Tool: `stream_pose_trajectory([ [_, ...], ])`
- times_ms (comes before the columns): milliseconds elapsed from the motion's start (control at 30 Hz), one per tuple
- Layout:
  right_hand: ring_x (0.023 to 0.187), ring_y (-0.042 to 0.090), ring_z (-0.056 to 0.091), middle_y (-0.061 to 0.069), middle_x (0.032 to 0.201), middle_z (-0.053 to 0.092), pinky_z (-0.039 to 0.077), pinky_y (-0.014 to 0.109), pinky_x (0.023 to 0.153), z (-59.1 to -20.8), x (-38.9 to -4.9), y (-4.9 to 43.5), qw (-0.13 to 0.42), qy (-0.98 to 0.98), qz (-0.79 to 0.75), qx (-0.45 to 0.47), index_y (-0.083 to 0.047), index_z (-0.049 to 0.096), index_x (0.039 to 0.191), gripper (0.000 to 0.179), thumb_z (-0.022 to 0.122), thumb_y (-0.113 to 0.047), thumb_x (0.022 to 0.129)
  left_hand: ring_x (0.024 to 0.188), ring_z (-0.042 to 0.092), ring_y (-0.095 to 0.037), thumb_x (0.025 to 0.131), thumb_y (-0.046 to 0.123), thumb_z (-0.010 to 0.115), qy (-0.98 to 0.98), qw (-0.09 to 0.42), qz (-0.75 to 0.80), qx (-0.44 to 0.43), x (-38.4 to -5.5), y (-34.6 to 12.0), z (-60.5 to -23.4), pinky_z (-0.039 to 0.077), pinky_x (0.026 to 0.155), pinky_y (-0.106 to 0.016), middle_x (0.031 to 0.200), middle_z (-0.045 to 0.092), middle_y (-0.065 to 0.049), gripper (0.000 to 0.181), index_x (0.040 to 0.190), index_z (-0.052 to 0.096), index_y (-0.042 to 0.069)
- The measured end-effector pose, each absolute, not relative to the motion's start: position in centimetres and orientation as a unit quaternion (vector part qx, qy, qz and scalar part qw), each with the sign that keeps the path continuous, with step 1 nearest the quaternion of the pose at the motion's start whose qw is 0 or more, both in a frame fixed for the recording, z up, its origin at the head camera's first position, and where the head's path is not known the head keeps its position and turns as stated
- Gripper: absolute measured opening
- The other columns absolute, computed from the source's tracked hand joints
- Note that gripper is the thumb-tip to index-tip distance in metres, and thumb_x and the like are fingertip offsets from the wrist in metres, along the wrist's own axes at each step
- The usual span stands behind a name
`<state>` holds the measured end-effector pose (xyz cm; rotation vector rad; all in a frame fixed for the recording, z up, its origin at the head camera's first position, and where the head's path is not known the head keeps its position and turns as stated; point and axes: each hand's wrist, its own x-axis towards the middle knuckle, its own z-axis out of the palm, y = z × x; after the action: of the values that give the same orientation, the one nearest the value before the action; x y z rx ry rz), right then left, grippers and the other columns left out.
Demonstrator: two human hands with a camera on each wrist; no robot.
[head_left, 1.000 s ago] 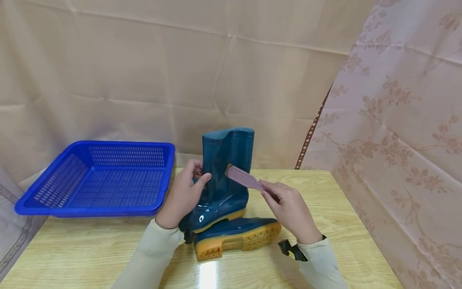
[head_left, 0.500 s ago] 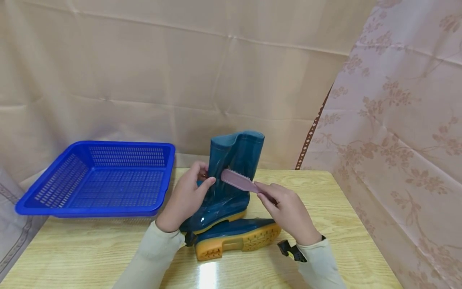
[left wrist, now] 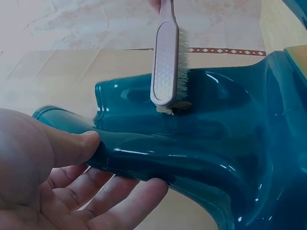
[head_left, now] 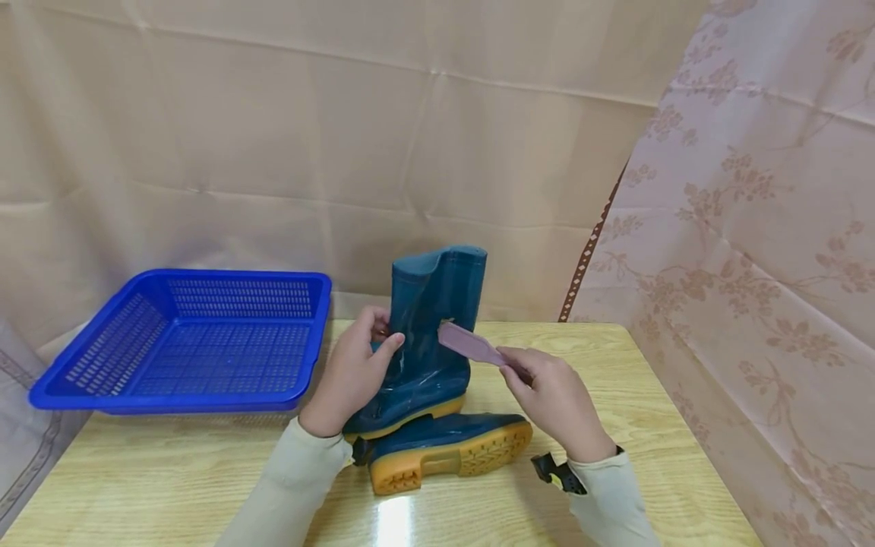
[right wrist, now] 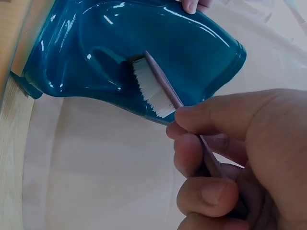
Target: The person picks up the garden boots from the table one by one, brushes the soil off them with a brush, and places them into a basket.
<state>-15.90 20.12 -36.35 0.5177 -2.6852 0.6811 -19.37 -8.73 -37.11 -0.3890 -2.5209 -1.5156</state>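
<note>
A teal rubber boot (head_left: 437, 285) with a yellow sole stands upright on the table. My left hand (head_left: 352, 376) grips its shaft, thumb on the near side and fingers behind, as the left wrist view shows. In my right hand (head_left: 557, 399) is the handle of a mauve scrub brush (head_left: 472, 343). White bristles (right wrist: 152, 91) meet the side of the shaft. At the brush's tip a brown smudge (left wrist: 173, 109) shows on the rubber. The second boot (head_left: 451, 452) lies on its side in front, its yellow treaded sole facing me.
To the left sits a blue plastic basket (head_left: 164, 401) with slotted walls. The wooden table (head_left: 171, 479) ends at a beige cloth (head_left: 342, 152) behind, and a floral curtain (head_left: 772, 266) hangs along the right side.
The brush went left across the shaft, then came back right. The boot's top leaned right and has swung partly back left. Both hands keep their holds.
</note>
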Motion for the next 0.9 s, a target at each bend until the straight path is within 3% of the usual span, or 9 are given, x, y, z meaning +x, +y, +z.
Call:
stream_pose_trajectory([
  [400, 0.062, 0.007, 0.05, -0.007, 0.086, 0.068, 0.04, 0.023, 0.051, -36.3, -15.9, 19.8, 0.217, -0.916, 0.259, 0.216, -0.011, 0.076, 0.123, 0.026, 0.073, -0.013, 0.097, 0.107, 0.061, -0.023, 0.104, 0.02, 0.064, -0.851, 0.08, -0.495, -0.156, -18.8, -8.7, -36.6, 0.056, 0.09, -0.045, 0.116, 0.066, -0.006, 0.024, 0.125, 0.054, 0.013],
  [733, 0.066, 0.004, 0.055, 0.0, 0.105, 0.078, 0.046, 0.025, 0.058, -36.0, -15.6, 20.2, 0.128, -0.955, 0.207, 0.171, -0.016, 0.078, 0.12, 0.023, 0.074, -0.016, 0.097, 0.104, 0.06, -0.024, 0.105, 0.019, 0.062, -0.852, 0.085, -0.496, -0.146, -19.1, -8.9, -36.9, 0.054, 0.086, -0.041, 0.114, 0.065, -0.008, 0.024, 0.126, 0.053, 0.01],
  [900, 0.061, 0.007, 0.052, -0.002, 0.101, 0.077, 0.042, 0.026, 0.053, -35.2, -15.0, 20.6, 0.09, -0.961, 0.218, 0.144, -0.017, 0.078, 0.12, 0.022, 0.071, -0.017, 0.099, 0.104, 0.06, -0.025, 0.105, 0.017, 0.063, -0.845, 0.089, -0.508, -0.138, -19.3, -8.9, -37.0, 0.055, 0.085, -0.042, 0.114, 0.065, -0.009, 0.025, 0.127, 0.053, 0.009],
])
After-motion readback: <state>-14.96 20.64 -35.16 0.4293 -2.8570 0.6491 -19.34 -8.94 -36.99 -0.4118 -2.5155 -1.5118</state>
